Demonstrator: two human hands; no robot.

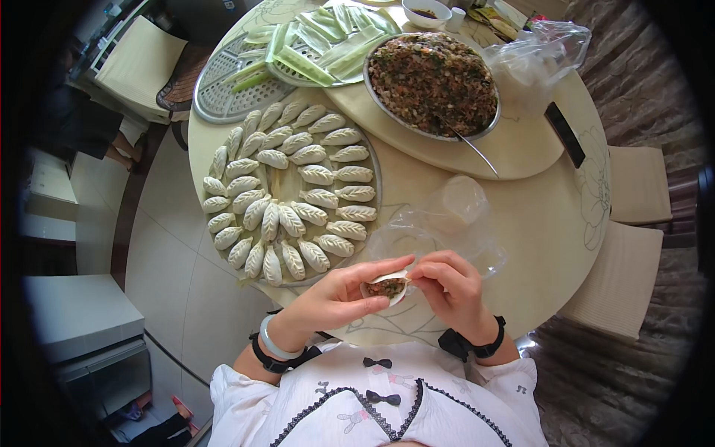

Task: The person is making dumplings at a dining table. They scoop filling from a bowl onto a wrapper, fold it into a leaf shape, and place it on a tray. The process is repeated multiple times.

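Note:
A half-folded dumpling [386, 287] with chopped filling showing sits in my left hand [343, 291], cupped between thumb and fingers. My right hand [451, 285] pinches the right end of its wrapper between thumb and fingertips. To the left, a round tray [375, 167] carries rings of leaf-pleated dumplings [291, 219]. Just beyond my hands lies a clear plastic bag [413, 229] with round dough wrappers [459, 200] at its far end. Farther off, a large metal bowl [497, 120] holds minced filling [435, 81], and a metal utensil [475, 150] leans out over its rim.
The filling bowl stands on a raised turntable [530, 159]. A black phone [564, 135] lies at its right edge. Pale green leaf strips [329, 44] cover perforated steamer racks [240, 78]. At the back is a white bowl [425, 14] of dark sauce. Another person [89, 123] stands at left.

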